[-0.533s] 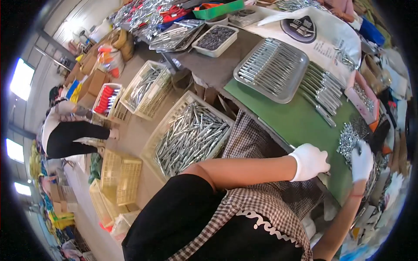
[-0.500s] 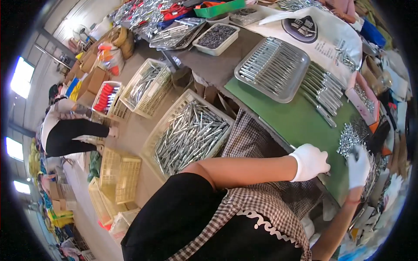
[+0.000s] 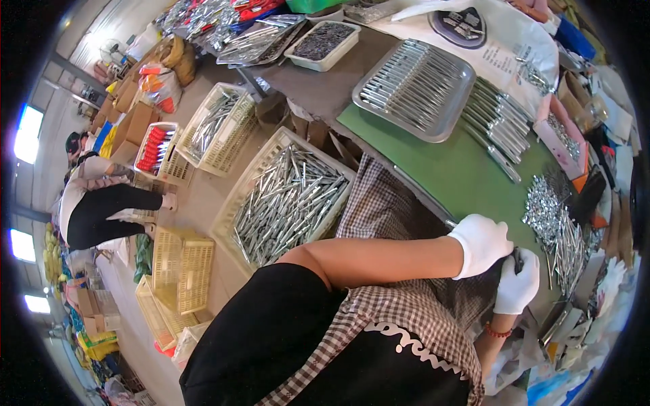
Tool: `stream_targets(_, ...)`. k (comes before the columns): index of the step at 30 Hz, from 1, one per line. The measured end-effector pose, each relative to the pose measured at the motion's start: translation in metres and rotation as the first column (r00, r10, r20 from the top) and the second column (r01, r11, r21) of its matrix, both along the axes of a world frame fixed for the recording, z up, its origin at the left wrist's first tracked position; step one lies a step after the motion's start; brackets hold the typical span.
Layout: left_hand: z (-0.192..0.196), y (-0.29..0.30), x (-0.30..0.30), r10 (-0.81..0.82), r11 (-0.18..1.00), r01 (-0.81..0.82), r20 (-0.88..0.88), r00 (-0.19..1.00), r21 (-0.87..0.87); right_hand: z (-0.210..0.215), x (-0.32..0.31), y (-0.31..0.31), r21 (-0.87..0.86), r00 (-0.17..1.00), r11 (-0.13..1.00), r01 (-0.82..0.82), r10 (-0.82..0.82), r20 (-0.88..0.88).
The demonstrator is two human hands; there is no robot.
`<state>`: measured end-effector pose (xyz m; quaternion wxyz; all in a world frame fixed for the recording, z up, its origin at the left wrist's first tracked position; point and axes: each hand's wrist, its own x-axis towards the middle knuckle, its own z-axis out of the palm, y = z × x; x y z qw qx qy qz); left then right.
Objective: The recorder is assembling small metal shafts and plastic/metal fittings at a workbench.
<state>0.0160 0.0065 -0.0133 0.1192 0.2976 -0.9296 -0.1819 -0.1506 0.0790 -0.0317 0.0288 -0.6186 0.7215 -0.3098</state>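
My left hand (image 3: pixel 482 245), in a white glove, is closed at the green mat's near edge. Its fingertips meet those of my right hand (image 3: pixel 518 283), also white-gloved and closed in a pinch. Something small and dark shows between the fingers, too hidden to name. Just right of my hands lie a heap of small shiny metal parts (image 3: pixel 542 204) and a bundle of thin metal rods (image 3: pixel 567 256). Farther back on the green mat (image 3: pixel 440 176), silver metal tubes (image 3: pixel 506 128) lie side by side. Beyond them a metal tray (image 3: pixel 433 135) holds similar tubes in rows.
A pink box (image 3: pixel 562 139) of small parts stands at the right. A white bin (image 3: pixel 323 66) of dark pieces sits at the back. On my left, a cream crate (image 3: pixel 223 227) is full of metal tubes. Another person (image 3: pixel 101 196) bends over near crates at far left.
My right hand has come back from the heap of small parts to meet my left hand. The left hand stays closed in nearly the same place. The view has shifted slightly.
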Motion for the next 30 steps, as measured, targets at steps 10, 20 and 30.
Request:
stream_targets(10,0.003,-0.009,0.006,0.032,0.999,-0.032,-0.019,0.999,0.013,0.011,0.023,-0.001,-0.017,0.995,1.0,0.015,-0.017,-0.094)
stream_targets(20,0.005,-0.006,0.0,0.047,0.997,-0.046,0.019,0.999,-0.068,0.014,-0.02,-0.008,-0.132,0.976,0.971,0.197,-0.207,-0.065)
stream_targets(30,0.003,-0.006,0.001,0.062,0.992,-0.063,-0.009,0.998,-0.113,0.015,-0.045,-0.03,0.165,0.942,0.927,0.335,-0.325,-0.089)
